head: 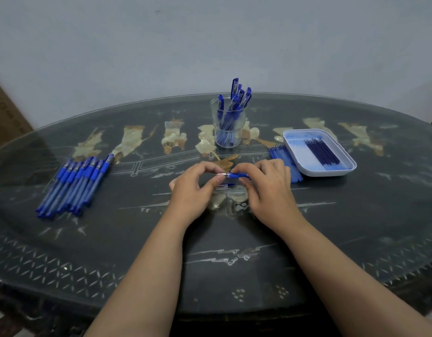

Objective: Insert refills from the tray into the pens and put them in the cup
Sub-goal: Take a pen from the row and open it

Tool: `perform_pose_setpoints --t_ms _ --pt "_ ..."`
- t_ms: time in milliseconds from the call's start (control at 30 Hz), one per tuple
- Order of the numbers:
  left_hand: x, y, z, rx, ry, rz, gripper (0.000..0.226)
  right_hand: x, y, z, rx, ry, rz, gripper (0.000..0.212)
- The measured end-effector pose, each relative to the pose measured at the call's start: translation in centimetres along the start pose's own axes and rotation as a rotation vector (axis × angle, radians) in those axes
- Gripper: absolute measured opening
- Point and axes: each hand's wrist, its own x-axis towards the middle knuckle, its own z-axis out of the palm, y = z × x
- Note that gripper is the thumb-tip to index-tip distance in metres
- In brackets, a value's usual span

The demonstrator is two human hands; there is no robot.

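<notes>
Pen being worked: one blue pen with a translucent barrel (235, 175), held level just above the middle of the table, between the two hands.
Right grasp: the right hand (268, 190) has thumb and fingers curled round the pen's blue grip section.
Left grasp: the left hand (193, 188) pinches the pen's pale tip end with thumb and forefinger.
Under the hands: one small clear-and-blue piece (226, 185) lies on the table; whether it is a cap I cannot tell.
Beside the tray: a bundle of thin light blue tubes (284, 156) lies touching the tray's left wall, too overlapped to count.
Tray: one pale blue rectangular plastic tray (292, 147), to the right, holds about seven dark blue refills (323, 153) lying side by side.
Cup: one clear plastic cup (241, 132) stands upright beyond the hands, with about seven capped blue pens (235, 86) standing in it, caps up.
Left row: about nine blue pens in a row (74, 186) lie side by side, well apart from the hands.
Surface: a dark oval glass-topped table (234, 263) with pale inlaid figures.
Background: a plain grey wall (210, 45); one brown cardboard box (6, 113) at the far left.
</notes>
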Motion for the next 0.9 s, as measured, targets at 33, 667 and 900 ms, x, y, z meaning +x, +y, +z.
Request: perform_pose_setpoints --t_ms 33,667,900 --pt "0.02 -0.02 0.05 0.013 0.014 -0.007 0.013 -0.02 -0.02 0.00 0.000 0.002 -0.004 0.025" --pt "-0.06 -0.02 -0.05 -0.083 0.040 -0.061 0.004 -0.02 -0.03 0.02 0.002 0.004 -0.018 0.026" --pt "-0.17 0.29 -0.21 -0.132 0.010 -0.060 0.028 -0.04 0.02 0.05 -0.008 0.008 -0.018 0.025"
